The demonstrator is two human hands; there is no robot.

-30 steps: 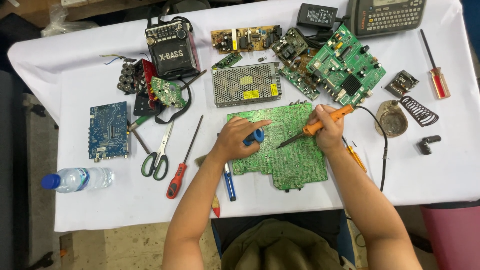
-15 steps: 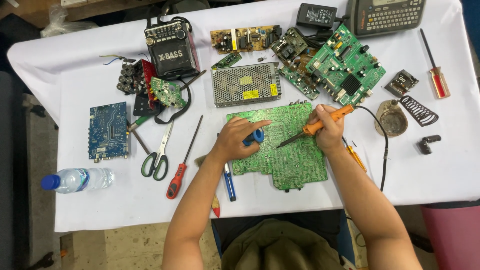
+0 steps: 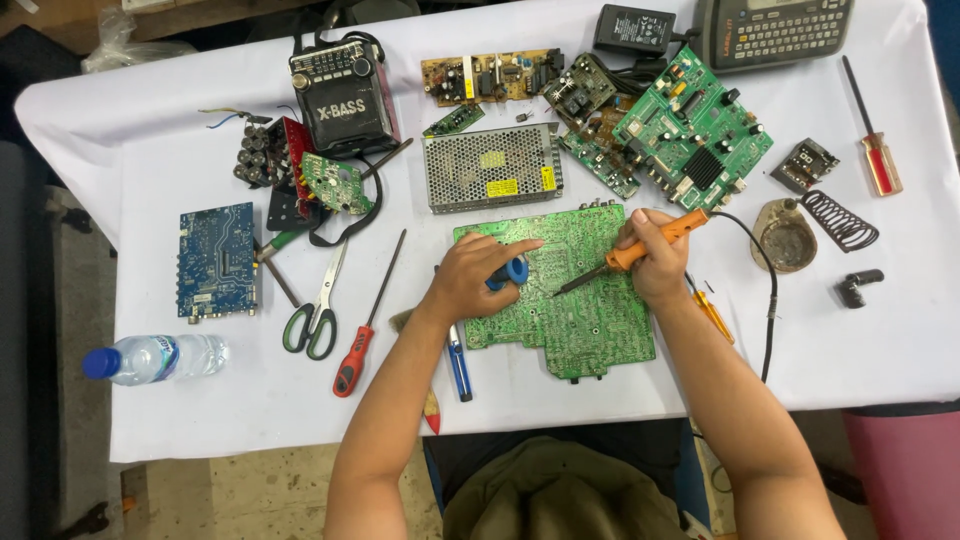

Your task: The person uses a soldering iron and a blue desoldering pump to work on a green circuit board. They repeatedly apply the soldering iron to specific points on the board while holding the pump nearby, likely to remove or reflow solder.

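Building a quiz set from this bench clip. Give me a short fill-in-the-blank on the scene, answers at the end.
1. The right hand holds a soldering iron with an ____ handle.
2. The left hand rests on the large ____ circuit board.
3. The scissors lie to the ____ of the red-handled screwdriver.
4. The plastic bottle has a ____ cap.

Answers: orange; green; left; blue

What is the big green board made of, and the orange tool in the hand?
The green circuit board looks like stiff, flat laminate with a matte green coating dotted with shiny solder points. The soldering iron in the right hand seems to have an orange plastic handle and a dark metal tip.
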